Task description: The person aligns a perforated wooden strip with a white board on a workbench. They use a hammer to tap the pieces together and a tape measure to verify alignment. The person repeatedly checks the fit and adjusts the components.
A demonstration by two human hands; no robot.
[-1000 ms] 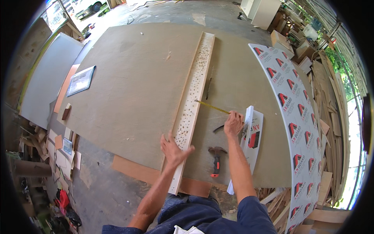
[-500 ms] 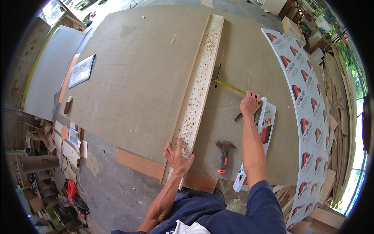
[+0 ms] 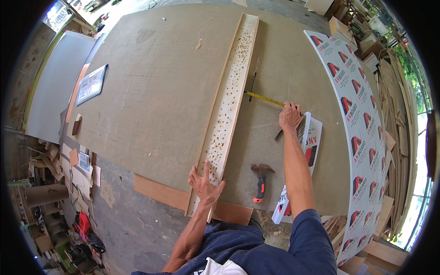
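1. Head view: left hand (image 3: 205,187), fingers spread, laid across the near end of the speckled strip (image 3: 226,119).
2. Speckled strip: lengthwise on bench (image 3: 151,96), near edge to far edge.
3. Right hand (image 3: 291,116): fingers curled closed on yellow tape measure (image 3: 266,98), blade reaching the strip's right side; case not discernible.
4. Hammer (image 3: 261,182): near edge, right of strip.
5. White printed panel (image 3: 355,123): along right edge.
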